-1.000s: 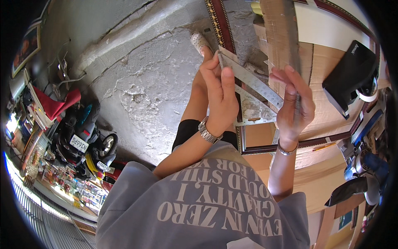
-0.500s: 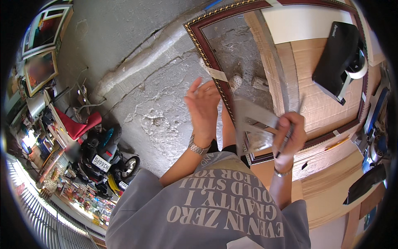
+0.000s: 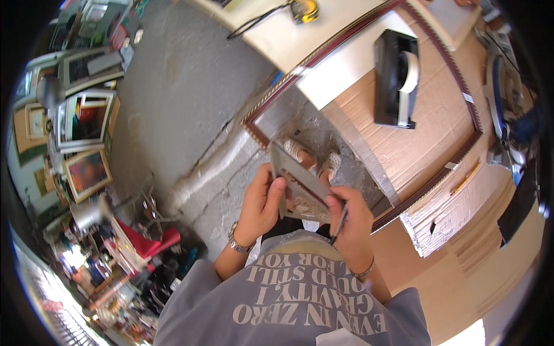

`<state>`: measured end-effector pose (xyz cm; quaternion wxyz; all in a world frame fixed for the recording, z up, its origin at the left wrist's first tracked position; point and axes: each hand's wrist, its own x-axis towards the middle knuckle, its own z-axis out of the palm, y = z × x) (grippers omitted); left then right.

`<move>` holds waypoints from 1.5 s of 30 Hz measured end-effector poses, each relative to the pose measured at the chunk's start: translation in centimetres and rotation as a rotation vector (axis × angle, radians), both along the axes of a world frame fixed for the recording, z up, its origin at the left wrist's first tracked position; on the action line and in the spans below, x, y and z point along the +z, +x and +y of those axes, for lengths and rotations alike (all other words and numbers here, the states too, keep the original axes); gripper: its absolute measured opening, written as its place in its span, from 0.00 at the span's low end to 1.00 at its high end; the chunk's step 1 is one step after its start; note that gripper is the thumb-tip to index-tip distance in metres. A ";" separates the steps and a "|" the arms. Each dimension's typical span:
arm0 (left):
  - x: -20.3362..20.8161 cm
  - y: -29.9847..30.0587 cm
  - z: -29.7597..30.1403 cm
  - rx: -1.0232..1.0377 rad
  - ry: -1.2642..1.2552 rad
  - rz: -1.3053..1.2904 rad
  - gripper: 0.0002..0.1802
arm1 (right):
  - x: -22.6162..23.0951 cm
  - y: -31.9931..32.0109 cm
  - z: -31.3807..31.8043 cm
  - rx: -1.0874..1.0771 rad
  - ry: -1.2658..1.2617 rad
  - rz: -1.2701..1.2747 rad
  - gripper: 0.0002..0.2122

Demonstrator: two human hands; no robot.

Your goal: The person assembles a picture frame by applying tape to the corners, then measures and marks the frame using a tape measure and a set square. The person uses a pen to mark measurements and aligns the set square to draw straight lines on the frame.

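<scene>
A cardboard-topped workbench (image 3: 438,144) fills the upper right, and a large dark-red picture frame (image 3: 323,75) with a gilt inner edge lies on it, one corner overhanging the grey concrete floor (image 3: 190,92). Inside the frame's opening on the bench sits a black tape dispenser (image 3: 395,78) with a white roll; no other container shows contents. Framed pictures (image 3: 86,144) lean along the left wall, with cluttered tools and a red object (image 3: 153,242) lower left. A yellow pencil (image 3: 466,179) lies on the bench just outside the frame's right rail. Close to the chest, a flat grey rectangular panel (image 3: 297,184) is held over the floor, its long axis running from upper left to lower right, tilted, the person's sandalled feet (image 3: 314,158) visible behind it. The left hand (image 3: 262,205) grips the panel's left edge, thumb on its face. The right hand (image 3: 352,225) is closed around a slim dark pen-like tool (image 3: 339,222), tip at the panel's lower right corner.
</scene>
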<state>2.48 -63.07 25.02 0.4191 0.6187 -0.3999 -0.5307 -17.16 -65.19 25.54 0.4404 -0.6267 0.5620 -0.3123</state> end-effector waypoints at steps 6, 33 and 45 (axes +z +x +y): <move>-0.9 1.2 -2.9 0.040 0.100 0.052 0.18 | -0.7 1.0 -2.1 -0.042 -0.089 0.163 0.10; -0.9 4.5 -15.7 -0.572 0.101 0.437 0.31 | 1.5 5.2 -6.5 -0.784 0.054 0.119 0.11; -1.2 -12.6 -13.8 -0.861 0.264 0.517 0.20 | -0.4 -10.2 1.6 -0.963 0.138 0.099 0.09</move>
